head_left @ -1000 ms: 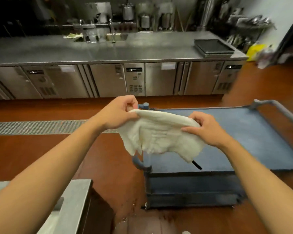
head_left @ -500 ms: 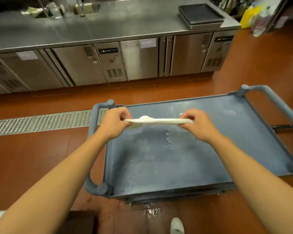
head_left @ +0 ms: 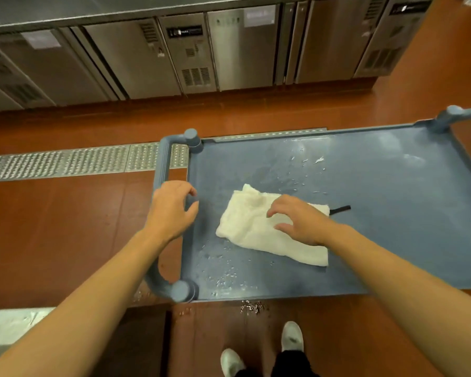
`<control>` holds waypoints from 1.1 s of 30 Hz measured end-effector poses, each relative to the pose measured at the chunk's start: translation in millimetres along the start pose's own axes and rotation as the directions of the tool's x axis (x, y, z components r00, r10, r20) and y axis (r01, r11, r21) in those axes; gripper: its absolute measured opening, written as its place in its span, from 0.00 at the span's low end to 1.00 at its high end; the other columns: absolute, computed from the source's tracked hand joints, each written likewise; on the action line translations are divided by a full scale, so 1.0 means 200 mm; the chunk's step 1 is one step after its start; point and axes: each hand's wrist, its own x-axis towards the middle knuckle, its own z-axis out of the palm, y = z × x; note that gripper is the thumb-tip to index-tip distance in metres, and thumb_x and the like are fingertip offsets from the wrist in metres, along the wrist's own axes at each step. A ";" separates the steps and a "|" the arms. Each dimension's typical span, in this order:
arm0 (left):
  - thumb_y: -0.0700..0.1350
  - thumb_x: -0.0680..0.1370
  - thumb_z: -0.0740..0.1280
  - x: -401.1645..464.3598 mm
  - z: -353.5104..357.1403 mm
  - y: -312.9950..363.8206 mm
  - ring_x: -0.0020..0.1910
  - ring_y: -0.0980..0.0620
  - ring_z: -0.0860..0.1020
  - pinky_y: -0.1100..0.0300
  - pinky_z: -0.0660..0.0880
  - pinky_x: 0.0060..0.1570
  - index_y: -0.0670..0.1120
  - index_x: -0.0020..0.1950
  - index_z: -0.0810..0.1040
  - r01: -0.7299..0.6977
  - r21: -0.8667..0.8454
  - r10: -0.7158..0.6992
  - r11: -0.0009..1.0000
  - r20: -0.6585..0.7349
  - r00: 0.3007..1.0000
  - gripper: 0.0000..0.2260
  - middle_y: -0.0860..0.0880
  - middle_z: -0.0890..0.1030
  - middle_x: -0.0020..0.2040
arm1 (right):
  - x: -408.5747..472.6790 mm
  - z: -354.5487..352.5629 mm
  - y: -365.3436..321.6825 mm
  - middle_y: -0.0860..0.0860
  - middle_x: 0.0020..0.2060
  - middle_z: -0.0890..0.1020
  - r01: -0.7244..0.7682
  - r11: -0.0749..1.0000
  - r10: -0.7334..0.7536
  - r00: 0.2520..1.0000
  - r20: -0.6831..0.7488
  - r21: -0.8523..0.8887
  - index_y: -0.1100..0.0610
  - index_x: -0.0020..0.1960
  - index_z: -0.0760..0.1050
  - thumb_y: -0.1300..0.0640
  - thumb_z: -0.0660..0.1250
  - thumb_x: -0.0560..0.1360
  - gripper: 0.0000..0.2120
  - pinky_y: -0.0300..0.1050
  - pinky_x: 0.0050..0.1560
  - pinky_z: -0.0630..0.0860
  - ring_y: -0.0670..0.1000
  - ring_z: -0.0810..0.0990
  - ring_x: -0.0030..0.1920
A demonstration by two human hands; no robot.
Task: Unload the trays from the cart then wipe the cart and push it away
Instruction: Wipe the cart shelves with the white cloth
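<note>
- A perforated metal floor drain grate (head_left: 65,161) runs across the red-brown floor (head_left: 52,227) to the left of the cart and passes behind its left end.
- Your left hand (head_left: 172,210) sits over the curved blue-grey tube handle (head_left: 162,170) at the left end of the cart, fingers loosely curled with a gap between thumb and fingertips; you cannot tell whether it touches the handle.
- The blue-grey plastic utility cart (head_left: 392,240) stands in front of you, its flat top shelf wet with scattered droplets near the left edge and the far edge.
- The white crumpled cloth (head_left: 256,229) lies flat on the shelf, nearer the left end than the right.
- Your right hand (head_left: 299,221) rests on the cloth's right part, fingers spread and bent, pinching nothing.
- A short black strip (head_left: 340,209) pokes out past the cloth's far right corner.
- Stainless-steel cabinet fronts (head_left: 229,50) line the far side of the floor.
- Your white shoes (head_left: 291,336) show below the cart's near edge.
</note>
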 end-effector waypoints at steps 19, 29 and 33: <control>0.40 0.79 0.64 -0.01 0.17 -0.28 0.49 0.39 0.79 0.45 0.80 0.47 0.54 0.83 0.44 0.429 -0.041 -0.426 0.903 0.062 0.903 0.39 0.51 0.57 0.81 | 0.55 0.62 -0.07 0.55 0.83 0.52 -0.053 0.910 -0.037 0.978 -0.206 -0.412 0.42 0.82 0.55 0.29 0.49 0.80 0.35 0.68 0.77 0.50 0.60 0.53 0.82; 0.50 0.85 0.57 0.03 0.16 -0.26 0.41 0.43 0.79 0.45 0.80 0.43 0.66 0.80 0.38 0.553 -0.150 -0.545 0.819 0.096 0.833 0.33 0.44 0.79 0.51 | 0.54 0.93 -0.50 0.54 0.82 0.57 0.240 0.892 -0.298 0.950 -0.097 -0.384 0.54 0.81 0.61 0.40 0.52 0.84 0.30 0.61 0.80 0.52 0.57 0.54 0.82; 0.50 0.85 0.57 0.05 0.15 -0.25 0.37 0.44 0.79 0.48 0.80 0.37 0.65 0.80 0.37 0.552 -0.115 -0.544 0.826 0.094 0.834 0.33 0.44 0.79 0.46 | 0.31 0.93 -0.38 0.51 0.80 0.64 0.404 0.837 -0.447 0.894 -0.036 -0.369 0.50 0.78 0.68 0.43 0.55 0.84 0.25 0.57 0.78 0.53 0.55 0.60 0.81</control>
